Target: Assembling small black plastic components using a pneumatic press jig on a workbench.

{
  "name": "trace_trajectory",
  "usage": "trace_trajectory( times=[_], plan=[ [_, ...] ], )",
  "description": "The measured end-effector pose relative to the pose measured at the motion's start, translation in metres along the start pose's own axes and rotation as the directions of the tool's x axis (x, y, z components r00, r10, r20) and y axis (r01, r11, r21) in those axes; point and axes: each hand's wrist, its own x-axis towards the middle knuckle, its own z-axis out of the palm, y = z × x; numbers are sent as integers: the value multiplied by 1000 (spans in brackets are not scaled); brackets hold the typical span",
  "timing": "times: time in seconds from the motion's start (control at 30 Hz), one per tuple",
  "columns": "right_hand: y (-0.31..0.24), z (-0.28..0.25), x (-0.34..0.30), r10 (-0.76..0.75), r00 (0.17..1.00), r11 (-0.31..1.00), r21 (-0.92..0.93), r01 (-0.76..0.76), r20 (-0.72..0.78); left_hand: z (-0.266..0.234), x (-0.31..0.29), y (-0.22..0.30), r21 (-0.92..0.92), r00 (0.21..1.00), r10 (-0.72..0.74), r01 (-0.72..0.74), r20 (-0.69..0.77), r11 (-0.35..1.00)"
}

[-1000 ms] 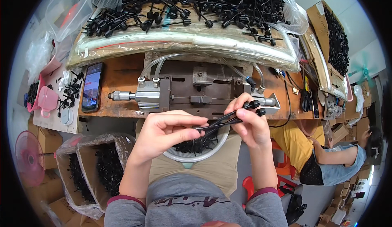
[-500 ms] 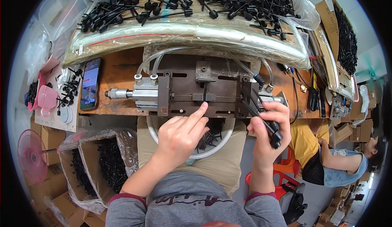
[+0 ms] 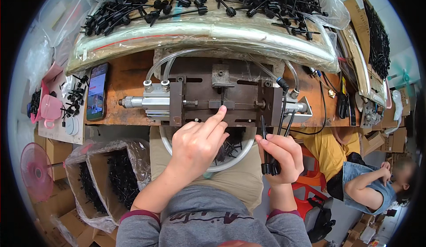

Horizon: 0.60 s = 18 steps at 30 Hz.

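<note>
My left hand (image 3: 195, 145) reaches over the front of a dark metal fixture (image 3: 199, 76). Its index finger is stretched out, with the tip on a small block (image 3: 214, 104) at the fixture's centre. A thin black stem (image 3: 222, 94) stands in that block, its lower end hidden by the fingertip. Just right of and below the fixture, my right hand (image 3: 287, 158) is closed around several black plastic stems with ribbed heads (image 3: 270, 166). Their thin ends point up and the heads hang below the fingers. Silver air cylinders (image 3: 157, 104) flank the fixture.
Loose black stems (image 3: 230, 11) are heaped on a plastic-wrapped board behind the fixture. A white-rimmed basket (image 3: 222, 169) sits over my lap. A phone (image 3: 97, 91) and a pink cup (image 3: 51, 108) stand left, above lined boxes (image 3: 91, 158). At right sits another person (image 3: 368, 185).
My right hand has moved left and down, and the stems in it now stand more upright. The left fingertip stays at the block. The person at right has shifted posture.
</note>
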Motion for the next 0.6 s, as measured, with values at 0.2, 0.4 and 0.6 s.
trace_trajectory(
  times=[0.2, 0.4, 0.6],
  plan=[
    [-3, 2, -4, -39, 998, 998, -44, 41, 56, 9, -9, 0, -198, 995, -71, 56, -71, 979],
    [2, 10, -7, -164, 985, 985, -40, 166, 53, -10, -22, 8, -822, 901, -375, 378, 220, 426],
    [-3, 15, -4, -194, 978, 980, -23, 196, 79, -17, -31, 14, -892, 828, -334, 434, 450, -125]
  ],
)
